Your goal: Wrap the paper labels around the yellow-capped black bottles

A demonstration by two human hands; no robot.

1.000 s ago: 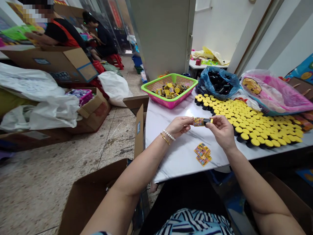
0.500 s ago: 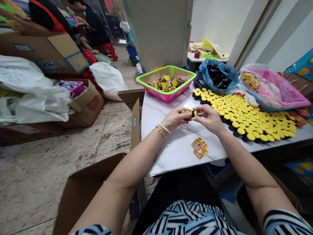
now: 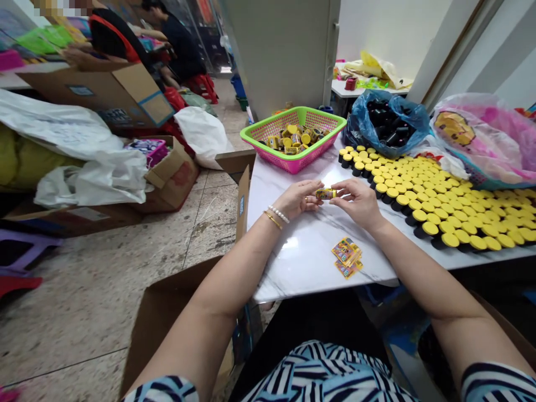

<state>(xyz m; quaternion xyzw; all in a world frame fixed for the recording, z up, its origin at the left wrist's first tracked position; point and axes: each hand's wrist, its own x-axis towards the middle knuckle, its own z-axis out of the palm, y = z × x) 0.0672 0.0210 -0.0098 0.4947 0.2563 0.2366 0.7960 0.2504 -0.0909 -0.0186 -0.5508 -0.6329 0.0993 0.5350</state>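
Labels (image 3: 347,255) on table (image 3: 301,262) before basket (image 3: 288,165)

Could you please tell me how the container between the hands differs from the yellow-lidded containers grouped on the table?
The held container is sideways between the left hand and right hand; the grouped containers stand upright on the table. The held container shows a colourful printed wrap; the grouped containers show plain black sides. Both show yellow at one end.

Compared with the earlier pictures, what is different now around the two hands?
The right hand has moved closer to the left hand. Between them, the printed sleeve on the small bottle now reaches about to its yellow cap, covering the black part that showed before. Nothing was visibly let go. The loose sleeves, basket and rows of capped bottles stayed in place.
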